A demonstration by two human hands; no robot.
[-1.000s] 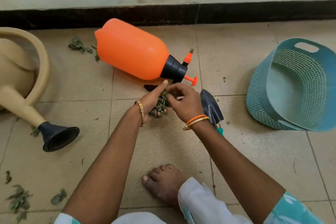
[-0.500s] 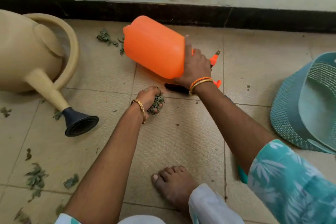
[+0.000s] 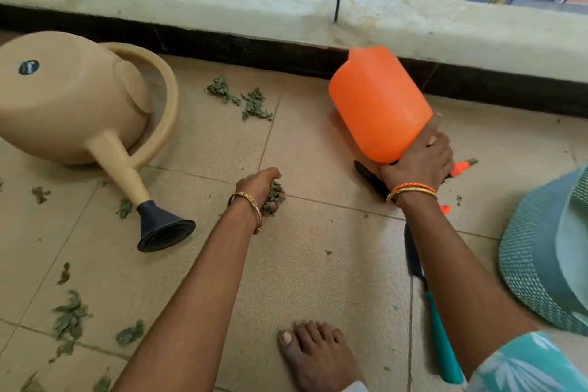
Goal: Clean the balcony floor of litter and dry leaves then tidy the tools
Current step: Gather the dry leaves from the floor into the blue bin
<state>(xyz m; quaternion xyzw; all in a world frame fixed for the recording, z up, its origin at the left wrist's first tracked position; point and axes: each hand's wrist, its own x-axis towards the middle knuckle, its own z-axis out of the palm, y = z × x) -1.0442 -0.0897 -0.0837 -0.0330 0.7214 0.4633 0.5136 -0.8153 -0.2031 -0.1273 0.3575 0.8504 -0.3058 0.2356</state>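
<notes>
The left hand (image 3: 259,183) clutches a fistful of dry leaves (image 3: 274,198); the right hand (image 3: 416,162) grips the orange sprayer (image 3: 378,102), tilted over the floor (image 3: 318,264); scattered leaves (image 3: 68,318), watering can (image 3: 73,99) and trowel (image 3: 439,321) remain untidied.

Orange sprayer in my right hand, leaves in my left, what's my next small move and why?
Probably drop the leaves from your left hand into the teal basket at your right. That hand is already full while more leaves lie near the watering can. Your right hand grips the tilted sprayer, so stand that upright first.
</notes>
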